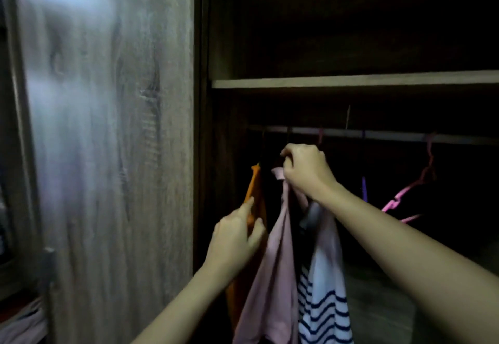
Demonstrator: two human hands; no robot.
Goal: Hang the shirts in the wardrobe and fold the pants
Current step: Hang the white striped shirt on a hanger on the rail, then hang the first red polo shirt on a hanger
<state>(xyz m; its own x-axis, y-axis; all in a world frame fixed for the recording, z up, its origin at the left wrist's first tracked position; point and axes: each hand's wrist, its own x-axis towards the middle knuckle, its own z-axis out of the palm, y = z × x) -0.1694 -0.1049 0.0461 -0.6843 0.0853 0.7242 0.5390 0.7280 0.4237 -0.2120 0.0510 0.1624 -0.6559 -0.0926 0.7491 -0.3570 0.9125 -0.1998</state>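
The right hand [305, 171] is curled tight round the collar end of a pale pink cotton shirt [275, 262], just under the grey metal hanging rail [378, 134]. The hanger it presumably grips is lost in the dark, so I cannot tell whether the hook is over the rail yet. The left hand [237, 235], lower and left of the rail's near end, grips nothing. Its straight forefinger and thumb press against a bright orange hanging garment [256, 189], seemingly to keep a gap. A white shirt with navy stripes [324, 289] hangs touching the pink one on its right. Further along the rail dangle an empty purple plastic hanger [364, 189] and an empty pink plastic hanger [413, 187].

To do this well, keep the orange garment held aside, seat the hook fully over the rail by feel, then let go and check that the pink shoulders sit level.
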